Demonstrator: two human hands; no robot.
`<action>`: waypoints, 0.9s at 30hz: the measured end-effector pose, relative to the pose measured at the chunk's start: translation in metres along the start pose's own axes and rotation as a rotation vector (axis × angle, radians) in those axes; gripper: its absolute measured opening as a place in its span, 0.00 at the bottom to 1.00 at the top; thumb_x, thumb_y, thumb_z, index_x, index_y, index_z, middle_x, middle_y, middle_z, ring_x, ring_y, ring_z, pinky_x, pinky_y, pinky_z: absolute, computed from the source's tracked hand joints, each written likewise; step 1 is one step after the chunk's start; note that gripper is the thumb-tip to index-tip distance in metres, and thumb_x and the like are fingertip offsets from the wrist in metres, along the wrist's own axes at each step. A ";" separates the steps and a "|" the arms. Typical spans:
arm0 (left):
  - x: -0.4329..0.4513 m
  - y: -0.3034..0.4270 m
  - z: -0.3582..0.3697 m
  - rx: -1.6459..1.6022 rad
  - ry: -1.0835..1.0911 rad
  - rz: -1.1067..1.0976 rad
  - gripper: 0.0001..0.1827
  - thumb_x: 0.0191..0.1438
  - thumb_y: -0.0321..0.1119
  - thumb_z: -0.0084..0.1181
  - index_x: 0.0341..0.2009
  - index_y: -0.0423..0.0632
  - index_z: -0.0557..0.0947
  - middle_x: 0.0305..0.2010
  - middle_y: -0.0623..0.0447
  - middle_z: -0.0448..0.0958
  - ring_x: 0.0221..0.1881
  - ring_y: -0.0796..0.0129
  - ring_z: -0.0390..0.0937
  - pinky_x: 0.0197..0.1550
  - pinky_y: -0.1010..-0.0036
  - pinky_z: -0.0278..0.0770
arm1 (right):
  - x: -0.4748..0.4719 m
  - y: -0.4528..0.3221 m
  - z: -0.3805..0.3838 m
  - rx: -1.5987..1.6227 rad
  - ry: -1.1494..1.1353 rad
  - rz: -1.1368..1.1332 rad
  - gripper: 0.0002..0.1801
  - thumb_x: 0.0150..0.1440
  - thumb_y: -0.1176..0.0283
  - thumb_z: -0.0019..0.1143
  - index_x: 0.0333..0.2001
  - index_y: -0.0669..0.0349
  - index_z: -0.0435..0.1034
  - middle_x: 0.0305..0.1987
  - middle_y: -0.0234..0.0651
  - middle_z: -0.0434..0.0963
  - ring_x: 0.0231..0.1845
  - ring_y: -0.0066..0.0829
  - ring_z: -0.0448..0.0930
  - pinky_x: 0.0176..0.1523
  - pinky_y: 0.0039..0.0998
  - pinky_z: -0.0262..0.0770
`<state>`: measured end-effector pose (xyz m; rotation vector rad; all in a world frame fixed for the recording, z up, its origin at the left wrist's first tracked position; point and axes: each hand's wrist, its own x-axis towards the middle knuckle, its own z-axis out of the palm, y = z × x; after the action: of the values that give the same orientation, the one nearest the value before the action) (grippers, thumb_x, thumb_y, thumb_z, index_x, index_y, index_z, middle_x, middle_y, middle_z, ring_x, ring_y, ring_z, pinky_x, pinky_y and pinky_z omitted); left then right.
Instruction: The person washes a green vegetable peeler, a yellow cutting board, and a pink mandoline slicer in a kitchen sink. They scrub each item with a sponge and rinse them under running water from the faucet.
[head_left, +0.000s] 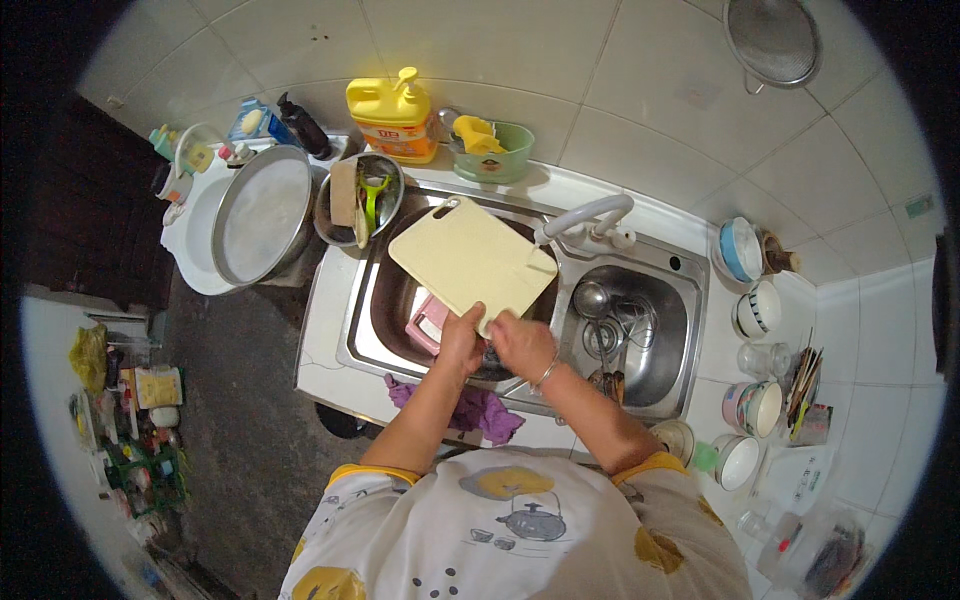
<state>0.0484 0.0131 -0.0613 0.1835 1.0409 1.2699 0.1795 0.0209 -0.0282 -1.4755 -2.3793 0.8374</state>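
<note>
A cream plastic cutting board (472, 251) is tilted over the left basin (386, 315) of a steel double sink. My left hand (461, 341) grips its near edge, thumb on the upper face. Close beside it, my right hand (520, 343) is curled at the same near corner; it is slightly blurred and its fingertips are hidden. The spout of a grey faucet (589, 214) ends over the board's right part, where water seems to run onto it. Partly under the board, a pink plastic item (426, 324) lies in the basin.
The right basin (664, 322) holds a steel ladle (592, 300) and other utensils. A purple cloth (480, 411) lies on the front edge. Left of the sink stand a metal bowl with a green peeler (373, 196) and a large pot (262, 217). Behind is a yellow detergent jug (394, 120); bowls (757, 309) line the right.
</note>
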 end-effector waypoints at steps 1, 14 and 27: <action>-0.007 0.007 0.005 0.036 0.010 -0.014 0.24 0.55 0.28 0.43 0.57 0.41 0.58 0.54 0.44 0.66 0.51 0.56 0.70 0.48 0.64 0.73 | 0.007 0.007 -0.009 -0.082 0.098 -0.035 0.15 0.57 0.57 0.39 0.33 0.57 0.63 0.24 0.48 0.75 0.25 0.50 0.76 0.28 0.48 0.71; -0.024 0.016 -0.018 0.112 -0.064 -0.017 0.22 0.53 0.25 0.45 0.53 0.38 0.64 0.50 0.46 0.69 0.49 0.60 0.71 0.49 0.68 0.71 | 0.036 0.046 -0.019 0.062 0.282 -0.388 0.18 0.50 0.74 0.43 0.46 0.63 0.67 0.43 0.51 0.72 0.45 0.47 0.71 0.50 0.39 0.66; -0.025 0.037 -0.027 0.108 -0.142 -0.053 0.26 0.48 0.25 0.49 0.54 0.39 0.63 0.48 0.43 0.70 0.47 0.56 0.72 0.48 0.64 0.73 | 0.048 0.140 0.032 0.928 0.275 0.234 0.15 0.55 0.70 0.49 0.46 0.64 0.69 0.44 0.37 0.76 0.43 0.25 0.74 0.48 0.25 0.68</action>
<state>0.0054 -0.0063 -0.0392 0.3222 0.9865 1.1368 0.2473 0.0981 -0.1393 -1.3210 -1.3027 1.4111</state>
